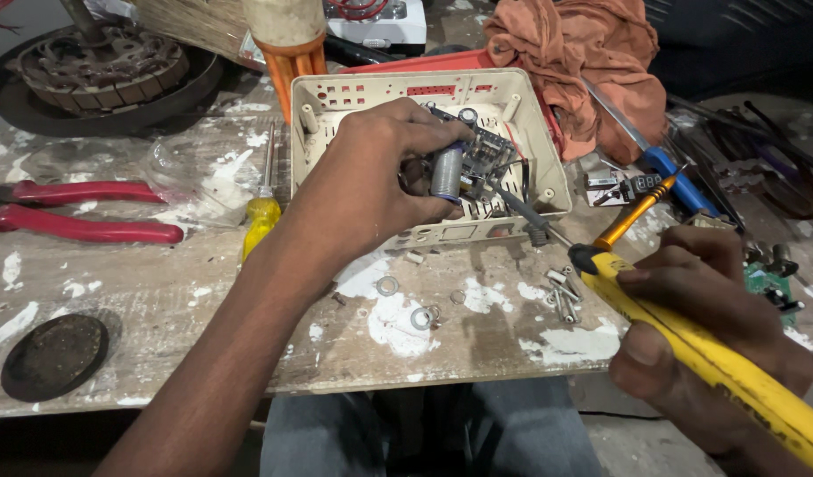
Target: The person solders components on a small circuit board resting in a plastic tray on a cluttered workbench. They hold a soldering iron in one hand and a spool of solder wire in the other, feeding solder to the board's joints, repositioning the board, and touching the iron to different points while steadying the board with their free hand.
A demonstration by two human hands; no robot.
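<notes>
My left hand (371, 181) reaches into a cream plastic casing (530, 124) and grips a circuit board (487, 152) with a blue cylindrical capacitor (447, 172), lifting it off the casing floor. My right hand (702, 309) holds a yellow-handled soldering iron (680, 331) at the lower right. Its dark tip (517, 208) points up-left and ends close to the board's lower edge, just over the casing's front wall.
Loose screws (563, 291) and washers (421, 318) lie on the paint-stained wooden bench (159, 291). Red-handled pliers (79, 212) and a yellow screwdriver (263, 212) lie left. An orange cloth (583, 53), a blue-handled tool (680, 181), a small green board (768, 283) and a motor stator (97, 62) surround it.
</notes>
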